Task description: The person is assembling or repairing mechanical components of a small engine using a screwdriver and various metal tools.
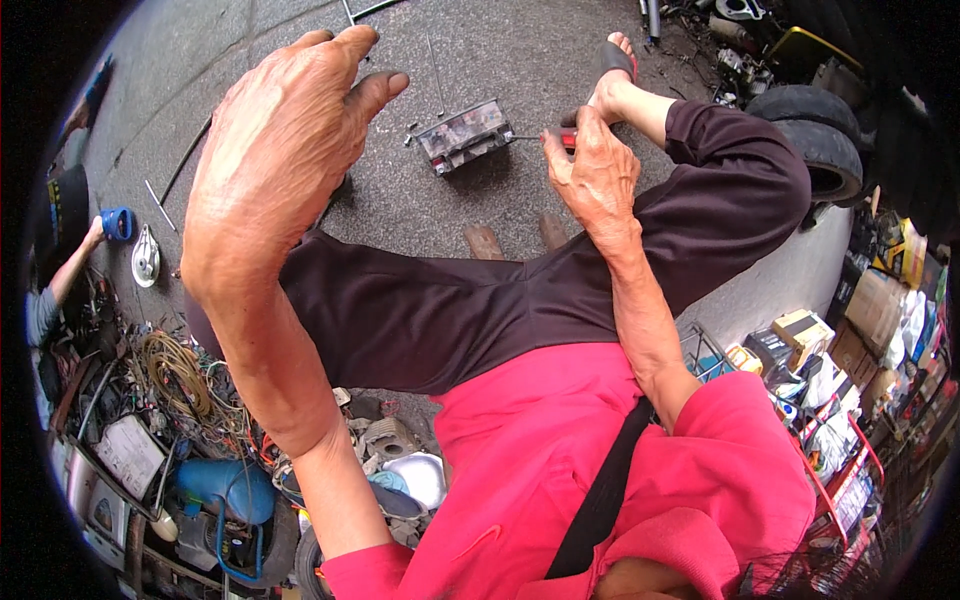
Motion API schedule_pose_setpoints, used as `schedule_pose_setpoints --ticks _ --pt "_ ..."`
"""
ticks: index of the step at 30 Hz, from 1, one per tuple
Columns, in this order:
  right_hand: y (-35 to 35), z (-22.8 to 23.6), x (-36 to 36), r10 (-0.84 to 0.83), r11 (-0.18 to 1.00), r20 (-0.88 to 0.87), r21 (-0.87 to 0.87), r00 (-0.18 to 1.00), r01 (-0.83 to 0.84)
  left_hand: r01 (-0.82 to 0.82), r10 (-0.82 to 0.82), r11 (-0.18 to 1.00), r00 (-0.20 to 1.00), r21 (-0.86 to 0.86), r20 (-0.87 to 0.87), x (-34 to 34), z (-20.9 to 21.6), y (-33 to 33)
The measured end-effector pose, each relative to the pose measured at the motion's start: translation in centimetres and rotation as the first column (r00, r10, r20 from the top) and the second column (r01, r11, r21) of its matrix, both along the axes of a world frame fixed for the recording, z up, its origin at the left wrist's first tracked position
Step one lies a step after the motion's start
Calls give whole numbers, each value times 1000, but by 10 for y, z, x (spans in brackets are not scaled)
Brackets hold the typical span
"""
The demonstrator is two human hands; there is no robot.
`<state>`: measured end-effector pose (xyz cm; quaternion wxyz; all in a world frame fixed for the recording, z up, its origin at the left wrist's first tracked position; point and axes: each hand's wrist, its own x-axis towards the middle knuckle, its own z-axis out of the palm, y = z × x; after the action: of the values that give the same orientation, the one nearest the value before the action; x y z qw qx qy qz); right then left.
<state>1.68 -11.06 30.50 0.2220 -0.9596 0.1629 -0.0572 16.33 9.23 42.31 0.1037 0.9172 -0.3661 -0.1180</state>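
Note:
My right hand (pixel 600 175) is closed on the red handle of a screwdriver (pixel 569 141). The thin shaft points left, its tip at the near right end of a dark, box-shaped battery (pixel 466 136); whether they touch, I cannot tell. The battery rests on the ground between my legs, its casing patterned and worn. My left hand (pixel 285 135) is raised to the left of the battery, close to the camera. Its thumb and forefinger are apart with nothing visible between them; the other fingers are mostly hidden behind the hand.
Small dark bits (pixel 410 133) and a thin rod (pixel 437 75) lie around the battery. Stacked tires (pixel 815 150) stand at the right. Coiled wires (pixel 175 372) and a blue tank (pixel 225 490) crowd the lower left. Another person's hand (pixel 97 230) holds a blue object (pixel 118 224).

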Motion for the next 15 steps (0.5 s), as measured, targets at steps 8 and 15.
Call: schedule_pose_setpoints --ticks 8,15 --pt "0 -3 -2 55 991 -52 -122 997 -61 -8 8 1000 1000 15 10 -1 -3 -3" --pt "-5 -3 1 178 980 84 -104 980 -169 25 -25 1000 999 19 22 -1 -2 -4"
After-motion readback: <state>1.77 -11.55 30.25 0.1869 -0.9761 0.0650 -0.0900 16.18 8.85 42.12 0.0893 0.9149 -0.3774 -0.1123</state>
